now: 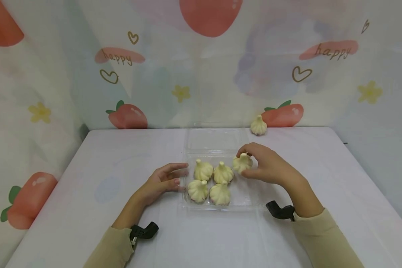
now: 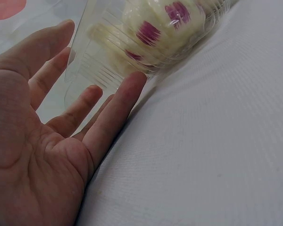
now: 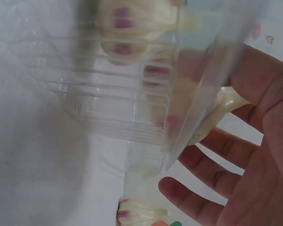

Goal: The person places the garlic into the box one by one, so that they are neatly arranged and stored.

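A clear plastic clamshell box [image 1: 244,199] lies with its lid [image 1: 214,139] folded back. Several pale garlic bulbs [image 1: 220,193] with purple patches sit inside it, stems up. My right hand [image 1: 271,163] pinches one garlic bulb [image 1: 242,162] between thumb and fingers at the box's back right. In the right wrist view, that bulb [image 3: 217,115] is partly hidden behind the clear wall. At the box's left side is my left hand [image 1: 164,182], its fingers extended. In the left wrist view, fingertips [image 2: 137,82] meet or nearly meet the ribbed wall; contact is hard to tell.
Another garlic bulb [image 1: 258,125] stands at the table's back edge, right of the lid. A white cloth covers the table [image 1: 137,149]. Behind it hangs a printed curtain [image 1: 214,74] with fruit and hearts. Each wrist carries a black camera [image 1: 144,230].
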A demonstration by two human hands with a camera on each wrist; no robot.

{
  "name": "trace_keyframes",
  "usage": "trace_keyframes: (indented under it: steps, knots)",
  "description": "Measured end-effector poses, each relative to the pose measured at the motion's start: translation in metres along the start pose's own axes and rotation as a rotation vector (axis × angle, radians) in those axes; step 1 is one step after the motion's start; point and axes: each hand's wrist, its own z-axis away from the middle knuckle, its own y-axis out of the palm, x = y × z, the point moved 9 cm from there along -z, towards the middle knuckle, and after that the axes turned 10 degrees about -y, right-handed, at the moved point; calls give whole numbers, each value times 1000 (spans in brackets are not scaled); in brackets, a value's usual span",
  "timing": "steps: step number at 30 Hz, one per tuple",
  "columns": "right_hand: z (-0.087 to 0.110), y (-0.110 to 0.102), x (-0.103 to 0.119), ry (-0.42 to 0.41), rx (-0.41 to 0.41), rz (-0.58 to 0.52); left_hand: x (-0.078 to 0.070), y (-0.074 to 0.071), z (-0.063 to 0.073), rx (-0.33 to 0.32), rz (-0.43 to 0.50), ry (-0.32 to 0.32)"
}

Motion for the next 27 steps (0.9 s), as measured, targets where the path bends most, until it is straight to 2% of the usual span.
trace_keyframes:
  steps: [10, 20, 24, 27]
  knots:
    - [-1, 5, 2, -58, 22, 39, 1, 1, 0, -5, -7, -1]
    - [-2, 12, 0, -24, 69, 40, 2, -1, 1, -5, 0, 4]
    - [-1, 13, -1, -34, 74, 66, 2, -1, 1, -3, -6, 11]
    - [1, 12, -2, -28, 67, 42, 2, 0, 1, -1, -5, 15]
